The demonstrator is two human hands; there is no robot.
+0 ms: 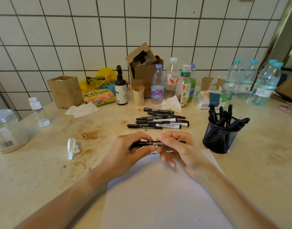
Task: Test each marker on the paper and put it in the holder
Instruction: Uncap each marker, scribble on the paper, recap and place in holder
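Both hands, left hand and right hand, pinch the marker crosswise, holder just right of the right-hand grip.

Bright, even daylight, soft shadows, sharp centre, with wide-angle bending towards the edges.
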